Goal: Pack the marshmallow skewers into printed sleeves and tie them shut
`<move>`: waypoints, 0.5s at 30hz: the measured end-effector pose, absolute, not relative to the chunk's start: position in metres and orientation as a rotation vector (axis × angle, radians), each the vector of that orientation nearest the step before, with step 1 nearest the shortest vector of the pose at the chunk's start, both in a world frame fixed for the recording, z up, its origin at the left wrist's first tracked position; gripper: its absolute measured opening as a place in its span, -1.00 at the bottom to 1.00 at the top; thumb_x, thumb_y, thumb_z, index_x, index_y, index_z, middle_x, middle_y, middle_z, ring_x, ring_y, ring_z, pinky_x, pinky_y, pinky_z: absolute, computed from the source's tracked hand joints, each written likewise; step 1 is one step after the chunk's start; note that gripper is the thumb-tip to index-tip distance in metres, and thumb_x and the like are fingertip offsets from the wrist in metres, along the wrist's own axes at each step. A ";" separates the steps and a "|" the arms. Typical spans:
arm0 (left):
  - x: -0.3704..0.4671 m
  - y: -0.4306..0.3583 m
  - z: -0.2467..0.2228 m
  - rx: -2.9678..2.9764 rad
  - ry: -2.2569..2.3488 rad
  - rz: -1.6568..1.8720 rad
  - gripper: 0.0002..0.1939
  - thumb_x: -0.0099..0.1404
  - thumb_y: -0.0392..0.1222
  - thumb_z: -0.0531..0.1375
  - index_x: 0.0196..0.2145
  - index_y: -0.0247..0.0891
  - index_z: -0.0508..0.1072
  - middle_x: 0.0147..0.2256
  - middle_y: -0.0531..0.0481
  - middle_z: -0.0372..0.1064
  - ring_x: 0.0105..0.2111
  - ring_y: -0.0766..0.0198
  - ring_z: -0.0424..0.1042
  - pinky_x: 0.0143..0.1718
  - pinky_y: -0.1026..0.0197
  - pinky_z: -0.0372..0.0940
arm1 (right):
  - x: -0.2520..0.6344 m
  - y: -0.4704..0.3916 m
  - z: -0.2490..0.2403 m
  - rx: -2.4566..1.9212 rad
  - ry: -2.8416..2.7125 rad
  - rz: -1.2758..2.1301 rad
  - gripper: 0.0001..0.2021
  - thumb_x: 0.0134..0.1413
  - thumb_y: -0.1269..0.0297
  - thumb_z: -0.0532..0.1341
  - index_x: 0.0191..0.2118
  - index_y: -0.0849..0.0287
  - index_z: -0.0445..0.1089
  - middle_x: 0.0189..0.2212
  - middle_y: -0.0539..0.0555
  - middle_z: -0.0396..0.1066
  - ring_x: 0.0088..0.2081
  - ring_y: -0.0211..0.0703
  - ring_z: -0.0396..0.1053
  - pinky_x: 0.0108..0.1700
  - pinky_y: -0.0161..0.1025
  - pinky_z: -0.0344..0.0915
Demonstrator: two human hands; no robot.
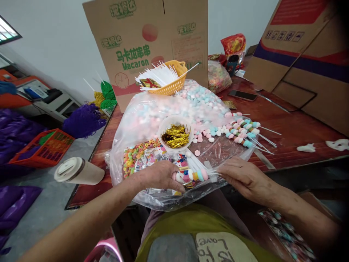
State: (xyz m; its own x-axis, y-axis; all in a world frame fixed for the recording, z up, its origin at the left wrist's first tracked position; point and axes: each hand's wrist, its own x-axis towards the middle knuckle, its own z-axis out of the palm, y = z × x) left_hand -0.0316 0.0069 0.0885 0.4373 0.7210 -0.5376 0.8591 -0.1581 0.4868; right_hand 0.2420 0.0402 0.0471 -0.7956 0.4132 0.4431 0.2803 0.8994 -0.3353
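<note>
A marshmallow skewer [200,175] in pink, white, blue and yellow lies level between my two hands, in what looks like a clear wrapper. My left hand [163,175] grips its left end. At the stick end, my right hand [244,178] has its fingers pinched together around the stick or wrapper; exactly what they pinch is partly hidden. Beneath the hands lie printed wrappers [152,156] and white sticks [195,160]. Just beyond them stands a clear bowl [161,125] of gold twist ties [177,135]. Finished-looking marshmallow skewers [242,129] are piled to the right.
Loose pastel candies [201,96] and colored rings [129,160] lie on and under plastic sheeting [120,134]. A yellow basket [174,85] holds white sticks. Cardboard boxes [160,32] stand behind and at right. A lidded cup [81,171] is at left, a phone [242,95] at right.
</note>
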 end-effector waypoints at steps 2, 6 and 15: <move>-0.028 0.001 0.088 2.033 1.486 -0.216 -0.55 0.04 0.25 0.20 -0.45 -0.24 0.46 -0.59 0.10 0.31 -0.57 0.36 0.26 -0.57 0.34 -0.01 | 0.244 0.040 0.046 -0.544 -2.528 0.406 -0.85 0.19 0.42 0.03 -0.30 0.21 0.34 -0.46 0.07 0.36 -0.36 -0.18 0.26 -0.28 -0.27 0.15; -0.030 -0.005 0.088 2.299 1.733 -0.356 -0.47 0.11 0.33 0.07 -0.34 -0.20 0.50 -0.52 -0.01 0.44 -0.47 0.19 0.40 -0.51 0.28 0.06 | 0.245 0.038 0.048 -0.657 -2.545 0.498 -0.82 0.21 0.35 0.02 -0.33 0.19 0.35 -0.49 0.05 0.35 -0.40 -0.20 0.26 -0.33 -0.29 0.15; -0.027 -0.007 0.077 2.715 1.650 -0.124 -0.47 0.25 0.20 0.01 -0.06 -0.28 0.36 -0.40 -0.10 0.50 -0.36 0.09 0.48 -0.32 0.13 0.24 | 0.241 0.036 0.055 -0.700 -2.525 0.604 -0.79 0.22 0.32 0.01 -0.34 0.20 0.36 -0.49 0.04 0.35 -0.40 -0.23 0.27 -0.34 -0.31 0.15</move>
State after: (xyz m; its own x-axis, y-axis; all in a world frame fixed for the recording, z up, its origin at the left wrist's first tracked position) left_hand -0.0267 -0.0075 0.0771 0.4588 0.8873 -0.0469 0.8843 -0.4611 -0.0729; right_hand 0.2413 0.0360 0.0555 -0.7705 0.5626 0.2996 0.3662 0.7755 -0.5143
